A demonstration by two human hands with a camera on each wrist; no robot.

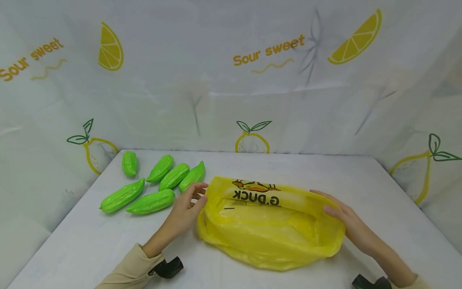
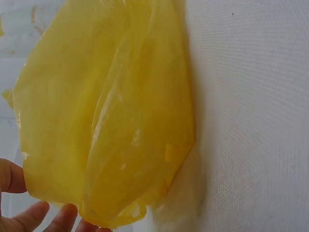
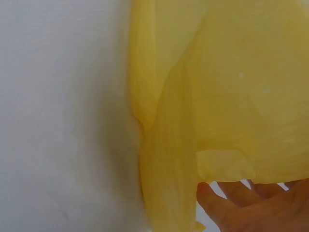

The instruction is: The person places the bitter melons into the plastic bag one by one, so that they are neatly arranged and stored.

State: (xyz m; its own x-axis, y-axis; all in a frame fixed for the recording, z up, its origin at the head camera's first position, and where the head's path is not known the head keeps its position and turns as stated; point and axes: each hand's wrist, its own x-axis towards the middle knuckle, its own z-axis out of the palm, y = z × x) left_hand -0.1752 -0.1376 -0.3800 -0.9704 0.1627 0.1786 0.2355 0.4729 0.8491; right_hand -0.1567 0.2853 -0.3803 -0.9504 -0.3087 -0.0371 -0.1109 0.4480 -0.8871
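Note:
A yellow plastic bag (image 1: 267, 245) with a duck print and mirrored "G.DUCK" lettering lies on the table, its mouth spread open toward me. At the bag's left side is my left hand (image 1: 189, 202), fingers loosely bent and apart, fingertips at the plastic's edge; its fingers (image 2: 63, 220) show in the left wrist view. My right hand (image 1: 348, 222) rests against the bag's right side, thumb in front and fingers extended behind. The right wrist view shows its thumb (image 3: 210, 195) at the plastic's edge, the other fingertips partly hidden by the bag.
Several bright green bitter-melon-like vegetables (image 1: 151, 202) lie on the white table (image 1: 90, 241), left of the bag. A white curtain (image 1: 216, 88) with lemon prints and "Sour sweet" lettering hangs behind and at both sides. Black wrist devices (image 1: 169, 268) sit at both cuffs.

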